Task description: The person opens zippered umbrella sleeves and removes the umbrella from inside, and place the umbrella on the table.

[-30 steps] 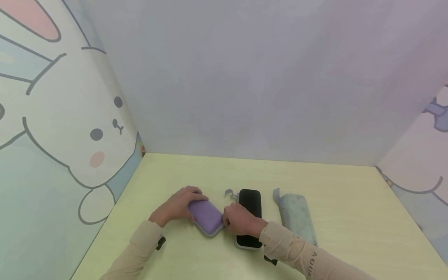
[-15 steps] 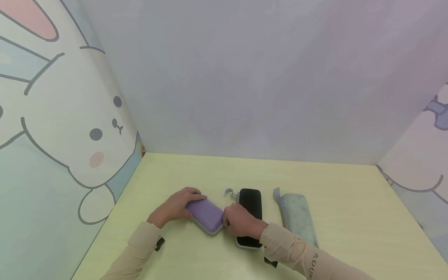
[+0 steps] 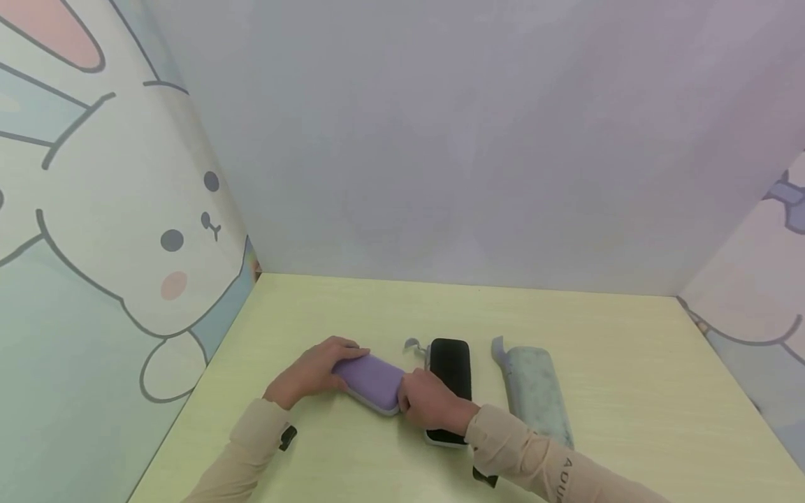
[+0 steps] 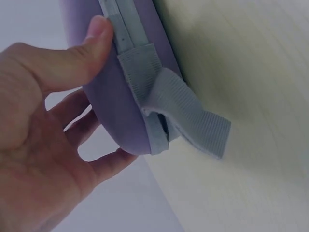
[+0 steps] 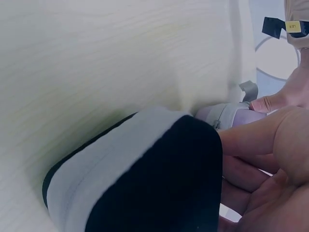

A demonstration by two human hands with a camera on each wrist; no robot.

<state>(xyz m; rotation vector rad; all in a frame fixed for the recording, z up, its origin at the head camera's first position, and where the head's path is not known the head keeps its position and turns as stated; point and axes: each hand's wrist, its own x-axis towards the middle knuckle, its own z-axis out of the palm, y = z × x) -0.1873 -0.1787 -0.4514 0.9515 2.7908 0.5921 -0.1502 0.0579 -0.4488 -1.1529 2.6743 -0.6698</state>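
Purple case point(image 3: 370, 381) sits between the two hands, left of middle on the table point(image 3: 352, 307); can't tell if its base is fully flat. Left hand point(image 3: 317, 367) grips the left end, thumb tip up by the grey zip band point(image 4: 123, 24), fingers round the far side. Right hand point(image 3: 430, 398) is curled in tight at the right end and looks to be pinching there; whether that's the pull or the case edge is hidden. Small metal-looking part point(image 5: 216, 123) near those fingers, maybe the zip pull. Progress, as judged: case secured at both ends, zip being worked, direction not readable. Lid looks closed, no interior showing, so can't call how much zip run is left. Both hands have yet to let go; the other cases aren't gripped. Count: 1 purple case, with 1 grey fabric tab point(image 4: 193, 116) at the left-hand end; 1 black case point(image 3: 449, 360) just right, partly under the right hand, with 1 curled tab point(image 3: 411, 343); 1 pale green case point(image 3: 537, 391) further right, partly behind the right sleeve point(image 3: 553, 464), with 1 lilac tab point(image 3: 497, 346). So 3 cases, 3 tabs, 2 hands, 2 beige sleeves, 1 table. Outermost: 1 rabbit drawing point(image 3: 135, 209) left, 1 cut-off drawn figure point(image 3: 755, 293) right.
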